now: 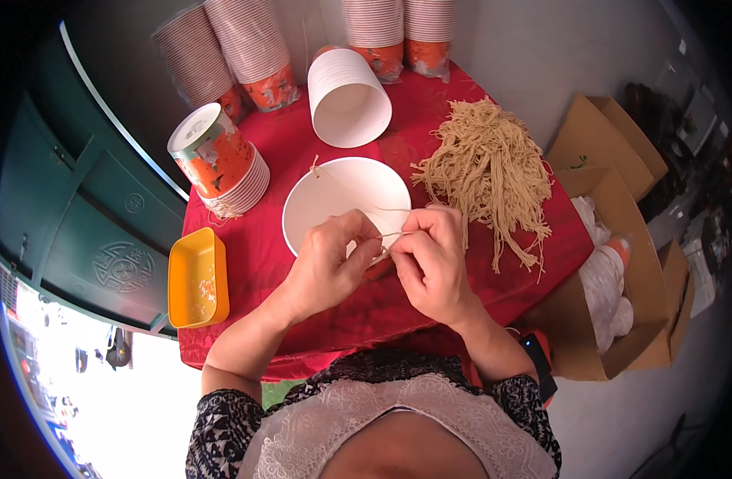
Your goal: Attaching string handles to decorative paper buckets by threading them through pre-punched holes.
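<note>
Twine [394, 234] likely handles light, limp, easily snagged; best pinched near ends. Left hand [328, 255], right hand [436, 262]: fingers clamped on it over white tub [318, 203].

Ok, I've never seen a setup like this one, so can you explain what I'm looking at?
There is no machine here: a person is working with two bare hands. The one picture comes from a wide fisheye camera on their head, looking down, so straight edges bend near the rim. Picture left is their left.

The left hand and right hand pinch a thin cord at the near rim of an open white tub. Around it on the red cloth are a pile of tan cords to the right, a yellow container to the left, and stacked tubs beyond that. Cardboard boxes stand off to the right. Whether the cord passes through the tub's wall is hidden by the fingers.
</note>
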`<action>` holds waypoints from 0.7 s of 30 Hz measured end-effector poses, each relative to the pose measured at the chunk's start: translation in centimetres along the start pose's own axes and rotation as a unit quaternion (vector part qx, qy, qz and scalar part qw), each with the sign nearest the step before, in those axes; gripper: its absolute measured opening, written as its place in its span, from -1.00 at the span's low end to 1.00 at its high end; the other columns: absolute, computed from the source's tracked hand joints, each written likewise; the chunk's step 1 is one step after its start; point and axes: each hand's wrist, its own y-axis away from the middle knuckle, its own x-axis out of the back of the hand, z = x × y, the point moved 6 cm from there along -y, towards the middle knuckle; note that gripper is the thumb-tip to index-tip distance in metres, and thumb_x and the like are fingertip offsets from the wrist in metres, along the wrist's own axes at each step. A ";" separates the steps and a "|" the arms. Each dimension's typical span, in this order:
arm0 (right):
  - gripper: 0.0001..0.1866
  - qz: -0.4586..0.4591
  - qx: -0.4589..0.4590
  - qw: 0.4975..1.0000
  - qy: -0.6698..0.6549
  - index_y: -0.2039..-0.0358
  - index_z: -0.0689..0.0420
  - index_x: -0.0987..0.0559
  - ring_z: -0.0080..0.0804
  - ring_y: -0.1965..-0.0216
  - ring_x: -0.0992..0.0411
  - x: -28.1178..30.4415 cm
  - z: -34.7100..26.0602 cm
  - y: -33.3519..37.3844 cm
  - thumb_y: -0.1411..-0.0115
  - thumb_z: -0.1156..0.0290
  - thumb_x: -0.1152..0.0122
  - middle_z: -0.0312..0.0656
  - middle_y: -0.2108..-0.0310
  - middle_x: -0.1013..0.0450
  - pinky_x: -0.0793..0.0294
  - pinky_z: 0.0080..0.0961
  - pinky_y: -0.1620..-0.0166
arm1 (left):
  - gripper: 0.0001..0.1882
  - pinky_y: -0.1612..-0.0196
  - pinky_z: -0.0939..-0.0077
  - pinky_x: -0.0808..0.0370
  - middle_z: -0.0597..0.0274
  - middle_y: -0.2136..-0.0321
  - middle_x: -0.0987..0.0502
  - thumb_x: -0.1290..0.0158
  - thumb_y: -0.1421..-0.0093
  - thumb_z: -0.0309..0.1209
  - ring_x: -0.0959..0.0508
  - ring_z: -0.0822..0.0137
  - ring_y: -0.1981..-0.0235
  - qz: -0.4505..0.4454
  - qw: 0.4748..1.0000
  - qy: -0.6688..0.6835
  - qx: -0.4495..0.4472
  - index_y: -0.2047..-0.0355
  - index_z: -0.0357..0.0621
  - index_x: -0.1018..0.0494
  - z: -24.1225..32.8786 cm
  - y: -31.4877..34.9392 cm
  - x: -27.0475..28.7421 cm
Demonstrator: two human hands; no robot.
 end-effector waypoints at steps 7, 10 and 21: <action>-0.81 -0.001 0.032 0.999 0.018 0.41 0.23 -0.47 -0.10 0.09 -0.31 0.0 -1.0 1.1 0.04 0.71 -0.27 -0.11 0.13 -0.33 -0.35 -0.25 0.05 | -0.96 0.47 0.39 -0.49 0.03 0.55 -0.57 -0.02 -0.17 -0.59 -0.60 0.26 0.53 0.029 0.997 0.051 0.045 0.42 -0.33 -0.42 -1.2 -0.1 -0.1; -0.82 -0.015 0.040 0.999 0.000 0.41 0.27 -0.46 -0.08 0.06 -0.31 -0.3 -0.9 1.4 0.03 0.73 -0.24 -0.06 0.10 -0.33 -0.37 -0.26 0.04 | -0.94 0.47 0.38 -0.49 0.03 0.58 -0.56 0.00 -0.16 -0.59 -0.60 0.24 0.53 0.038 0.996 0.049 0.068 0.44 -0.34 -0.42 -1.4 -0.2 -0.1; -0.77 0.034 0.032 0.999 0.019 0.32 0.17 -0.55 -0.13 0.16 -0.36 -0.3 0.4 2.1 0.02 0.68 -0.32 -0.15 0.17 -0.40 -0.41 -0.31 0.21 | -0.96 0.50 0.28 -0.47 -0.04 0.59 -0.55 -0.04 -0.09 -0.59 -0.58 0.08 0.58 0.073 0.994 -0.026 0.075 0.47 -0.34 -0.42 -1.4 -0.7 0.0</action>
